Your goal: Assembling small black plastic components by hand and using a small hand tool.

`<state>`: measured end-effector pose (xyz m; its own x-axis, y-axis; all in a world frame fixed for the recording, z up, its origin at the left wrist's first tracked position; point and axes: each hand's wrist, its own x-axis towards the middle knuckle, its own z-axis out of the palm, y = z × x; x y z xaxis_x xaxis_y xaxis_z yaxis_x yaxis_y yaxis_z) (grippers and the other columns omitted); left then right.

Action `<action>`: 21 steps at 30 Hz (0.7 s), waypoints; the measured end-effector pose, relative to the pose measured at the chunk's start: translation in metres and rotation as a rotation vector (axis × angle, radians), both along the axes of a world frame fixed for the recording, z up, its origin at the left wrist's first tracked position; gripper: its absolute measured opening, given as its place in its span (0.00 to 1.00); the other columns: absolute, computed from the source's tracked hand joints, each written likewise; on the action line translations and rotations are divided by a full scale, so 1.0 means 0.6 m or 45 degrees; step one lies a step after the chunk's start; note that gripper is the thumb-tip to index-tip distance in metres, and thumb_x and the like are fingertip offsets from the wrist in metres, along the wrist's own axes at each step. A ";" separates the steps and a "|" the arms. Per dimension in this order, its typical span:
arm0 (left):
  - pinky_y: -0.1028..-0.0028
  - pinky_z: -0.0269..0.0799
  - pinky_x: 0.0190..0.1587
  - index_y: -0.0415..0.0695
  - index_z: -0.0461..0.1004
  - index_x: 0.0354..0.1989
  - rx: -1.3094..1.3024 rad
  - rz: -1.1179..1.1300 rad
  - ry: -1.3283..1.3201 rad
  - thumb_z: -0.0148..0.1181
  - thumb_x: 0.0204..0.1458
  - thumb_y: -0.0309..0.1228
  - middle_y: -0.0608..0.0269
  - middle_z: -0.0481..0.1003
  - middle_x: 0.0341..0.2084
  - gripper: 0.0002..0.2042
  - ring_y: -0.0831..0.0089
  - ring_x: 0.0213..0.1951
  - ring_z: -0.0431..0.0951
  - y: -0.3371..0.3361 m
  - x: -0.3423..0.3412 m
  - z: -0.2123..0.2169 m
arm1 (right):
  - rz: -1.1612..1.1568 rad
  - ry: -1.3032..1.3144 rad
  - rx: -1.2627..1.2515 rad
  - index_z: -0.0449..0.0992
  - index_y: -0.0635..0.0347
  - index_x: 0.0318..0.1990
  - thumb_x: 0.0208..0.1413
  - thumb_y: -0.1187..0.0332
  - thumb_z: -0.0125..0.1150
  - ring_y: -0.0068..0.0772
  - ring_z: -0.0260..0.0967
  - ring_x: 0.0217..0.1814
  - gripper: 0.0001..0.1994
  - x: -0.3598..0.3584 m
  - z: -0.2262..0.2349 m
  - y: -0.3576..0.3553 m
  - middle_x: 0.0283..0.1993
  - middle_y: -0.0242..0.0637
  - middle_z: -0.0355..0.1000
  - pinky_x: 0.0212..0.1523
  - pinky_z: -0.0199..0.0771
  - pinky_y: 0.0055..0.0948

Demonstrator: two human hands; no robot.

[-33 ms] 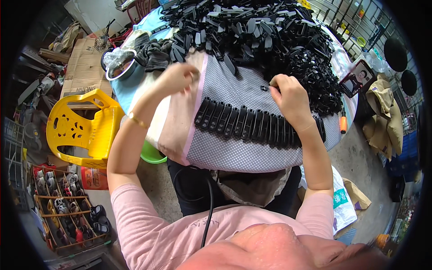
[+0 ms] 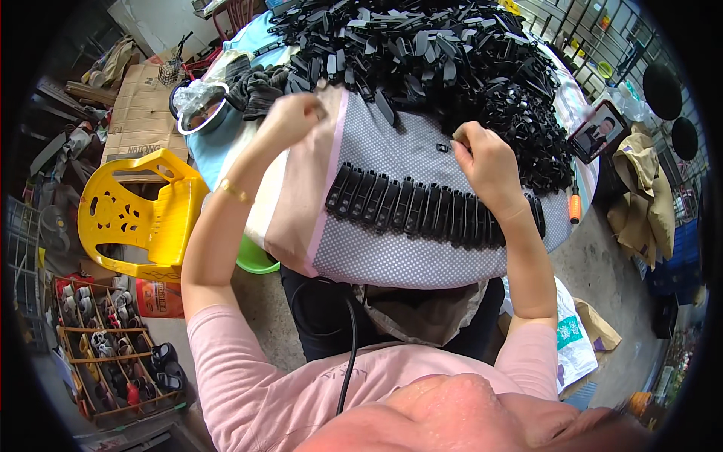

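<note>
My left hand (image 2: 294, 119) is raised over the left part of the table, its fingers curled together and slightly blurred; whatever they hold is hidden. Over the grey dotted cloth (image 2: 399, 260), my right hand (image 2: 488, 162) has thumb and fingers pinched, and I cannot make out what is between them. A small black plastic piece (image 2: 443, 148) is just left of those fingertips. Long black plastic parts (image 2: 410, 207) stand side by side in a row, the right end partly behind my right forearm. Beyond are a heap of long black pieces (image 2: 422, 45) and smaller black pieces (image 2: 531, 143).
At the table's right edge are a phone (image 2: 599, 132) and an orange-handled tool (image 2: 575, 209). A white bowl (image 2: 203, 124) and dark cloth (image 2: 254, 87) sit at the left. A yellow chair (image 2: 169, 226), green basin (image 2: 256, 258) and shoe rack (image 2: 120, 354) are on the floor.
My left hand has shifted slightly up and to the left. The right hand stays nearly in place, rising a little. The picture on the phone has changed.
</note>
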<state>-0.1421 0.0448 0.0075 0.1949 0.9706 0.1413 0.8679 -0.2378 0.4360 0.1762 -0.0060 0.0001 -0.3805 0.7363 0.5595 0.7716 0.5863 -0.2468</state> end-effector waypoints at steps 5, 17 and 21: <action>0.64 0.69 0.45 0.36 0.70 0.41 0.396 0.619 0.532 0.57 0.43 0.37 0.46 0.72 0.32 0.19 0.51 0.39 0.73 0.074 0.003 -0.037 | 0.055 0.334 0.006 0.68 0.64 0.34 0.53 0.72 0.54 0.36 0.71 0.26 0.05 0.005 0.002 -0.002 0.28 0.42 0.71 0.27 0.70 0.26; 0.66 0.67 0.46 0.36 0.73 0.40 0.492 0.108 0.143 0.53 0.42 0.28 0.49 0.73 0.33 0.15 0.55 0.38 0.73 0.018 0.102 -0.028 | 0.224 0.541 0.030 0.76 0.67 0.36 0.46 0.77 0.62 0.25 0.70 0.28 0.08 0.005 0.006 -0.004 0.29 0.39 0.72 0.27 0.70 0.19; 0.75 0.73 0.39 0.35 0.69 0.46 -0.299 -0.093 -0.865 0.52 0.51 0.27 0.55 0.74 0.37 0.14 0.64 0.36 0.77 0.003 0.138 -0.006 | 0.227 0.586 0.013 0.76 0.67 0.37 0.47 0.79 0.60 0.26 0.71 0.30 0.08 0.004 0.001 -0.003 0.30 0.40 0.72 0.30 0.71 0.20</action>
<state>-0.0595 0.0465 0.0037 0.2037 0.9781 0.0435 0.3721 -0.1184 0.9206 0.1788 -0.0078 0.0007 -0.2120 0.6756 0.7061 0.4710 0.7037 -0.5319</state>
